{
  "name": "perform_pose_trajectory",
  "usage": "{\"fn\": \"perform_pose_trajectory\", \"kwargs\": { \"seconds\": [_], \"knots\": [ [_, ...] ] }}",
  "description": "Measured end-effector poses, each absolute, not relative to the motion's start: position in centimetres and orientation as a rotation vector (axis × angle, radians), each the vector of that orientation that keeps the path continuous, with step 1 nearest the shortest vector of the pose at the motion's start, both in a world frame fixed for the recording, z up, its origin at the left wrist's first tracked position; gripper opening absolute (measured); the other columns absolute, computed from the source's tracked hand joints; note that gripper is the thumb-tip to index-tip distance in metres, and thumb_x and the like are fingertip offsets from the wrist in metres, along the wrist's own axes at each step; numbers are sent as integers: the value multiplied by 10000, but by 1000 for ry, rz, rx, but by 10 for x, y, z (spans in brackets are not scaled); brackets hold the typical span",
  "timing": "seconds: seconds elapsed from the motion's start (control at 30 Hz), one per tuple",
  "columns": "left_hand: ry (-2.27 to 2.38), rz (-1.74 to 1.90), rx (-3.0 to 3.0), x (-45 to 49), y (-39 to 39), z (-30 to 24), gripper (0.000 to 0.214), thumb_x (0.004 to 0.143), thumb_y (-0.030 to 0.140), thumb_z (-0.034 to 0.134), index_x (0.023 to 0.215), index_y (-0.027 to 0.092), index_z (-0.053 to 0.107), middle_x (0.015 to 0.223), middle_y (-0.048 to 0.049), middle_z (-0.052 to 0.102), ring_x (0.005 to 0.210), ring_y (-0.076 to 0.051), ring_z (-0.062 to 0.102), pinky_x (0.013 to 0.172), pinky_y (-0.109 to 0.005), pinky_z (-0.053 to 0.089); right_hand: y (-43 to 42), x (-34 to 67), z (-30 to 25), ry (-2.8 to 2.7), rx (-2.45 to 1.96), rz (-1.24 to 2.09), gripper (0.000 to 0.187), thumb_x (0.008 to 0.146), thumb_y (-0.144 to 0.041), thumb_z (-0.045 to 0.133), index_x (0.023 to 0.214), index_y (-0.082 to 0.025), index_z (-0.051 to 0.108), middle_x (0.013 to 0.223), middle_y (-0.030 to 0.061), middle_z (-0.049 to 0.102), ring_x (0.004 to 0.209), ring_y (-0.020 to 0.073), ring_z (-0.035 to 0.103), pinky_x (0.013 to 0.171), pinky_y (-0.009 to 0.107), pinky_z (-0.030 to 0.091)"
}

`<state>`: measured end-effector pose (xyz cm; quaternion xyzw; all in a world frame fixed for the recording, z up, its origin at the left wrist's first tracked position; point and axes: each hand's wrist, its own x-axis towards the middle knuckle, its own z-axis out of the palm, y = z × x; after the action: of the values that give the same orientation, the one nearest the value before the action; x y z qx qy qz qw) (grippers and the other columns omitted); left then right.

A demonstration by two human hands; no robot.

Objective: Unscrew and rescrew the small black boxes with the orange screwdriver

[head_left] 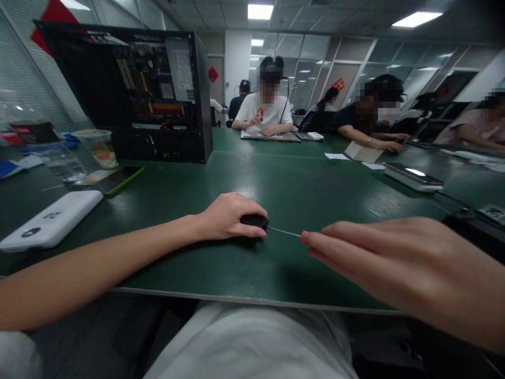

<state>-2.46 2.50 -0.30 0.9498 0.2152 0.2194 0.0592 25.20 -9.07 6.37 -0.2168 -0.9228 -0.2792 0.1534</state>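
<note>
Just in front of me on the green table, my left hand (230, 216) is closed around a small black object (254, 221) shaped like a computer mouse. A screwdriver's thin metal shaft (284, 231) runs from its right end to my right hand (398, 258). The fingers of that hand are pressed together on the screwdriver, and a bit of orange shows at the fingertips. Most of the screwdriver's handle is hidden by them. The shaft lies nearly level, its tip meeting the black object; whether it sits in a screw I cannot tell.
An opened black computer case (203, 100) stands at the back left. Nearer are a plastic cup (97, 147), a phone (122, 180), a bottle (29, 126) and a white power bank (55, 216). A dark-topped device (412, 176) lies right. Co-workers sit across the green table (173, 279).
</note>
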Motion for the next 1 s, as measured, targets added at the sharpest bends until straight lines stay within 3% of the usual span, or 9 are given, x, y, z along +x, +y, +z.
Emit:
{"fn": "perform_pose_trajectory", "kwargs": {
  "seconds": [0.17, 0.3, 0.43, 0.53, 0.67, 0.8, 0.9, 1.0],
  "knots": [
    [646, 646, 2908, -25, 27, -3, 517, 934, 668, 555, 1099, 206, 719, 1018, -57, 783, 903, -209, 712, 813, -302, 418, -30, 249, 103, -2837, -887, -370, 285, 998, -357, 533, 956, -231, 785, 778, 17, 730, 604, 108, 613, 586, 260, 389],
    [632, 650, 2917, -25, 27, -3, 526, 931, 681, 546, 1093, 212, 719, 1003, -53, 783, 903, -215, 711, 818, -306, 420, -1, 222, 122, -2804, -1102, -747, 426, 932, -566, 584, 802, -214, 785, 688, 35, 687, 634, 139, 598, 613, 286, 339],
    [633, 664, 2942, -25, 28, -5, 512, 928, 672, 560, 1099, 216, 717, 990, -45, 781, 903, -228, 710, 819, -310, 424, -7, 197, 133, -2807, -1019, -1182, 708, 985, -690, 333, 886, -151, 782, 813, 52, 692, 777, 140, 610, 681, 312, 318],
    [651, 665, 2953, -25, 28, -5, 468, 923, 643, 595, 1103, 230, 720, 988, -46, 777, 905, -227, 706, 819, -304, 432, -19, 195, 137, -2800, -740, -1372, 810, 1033, -641, 144, 884, -134, 758, 791, 39, 658, 740, 119, 566, 651, 336, 273],
    [657, 634, 2926, -24, 27, -5, 451, 920, 625, 614, 1107, 228, 719, 950, -42, 775, 896, -220, 706, 817, -295, 435, -39, 208, 127, -2540, -307, -1548, 569, 1061, -450, 339, 660, -177, 637, 593, 11, 514, 545, 106, 420, 547, 302, 220],
    [661, 656, 2902, -23, 26, -4, 452, 919, 621, 616, 1086, 214, 719, 983, -43, 781, 898, -213, 712, 818, -295, 433, -74, 222, 93, -2378, -562, -1429, 452, 987, -363, 543, 568, -193, 524, 535, 9, 432, 507, 127, 387, 516, 318, 228],
    [666, 669, 2897, -23, 26, -5, 446, 923, 617, 610, 1076, 212, 719, 1015, -46, 786, 896, -210, 714, 824, -299, 427, -105, 231, 58, -2399, -776, -1256, 360, 985, -323, 557, 656, -184, 599, 560, 14, 461, 525, 136, 433, 554, 338, 257],
    [668, 673, 2892, -24, 26, -6, 450, 927, 621, 601, 1077, 213, 716, 1027, -47, 788, 888, -208, 714, 835, -303, 425, -126, 236, 29, -2452, -787, -1250, 189, 974, -255, 573, 929, -124, 701, 633, 16, 546, 531, 133, 454, 562, 337, 266]
  ]
}}
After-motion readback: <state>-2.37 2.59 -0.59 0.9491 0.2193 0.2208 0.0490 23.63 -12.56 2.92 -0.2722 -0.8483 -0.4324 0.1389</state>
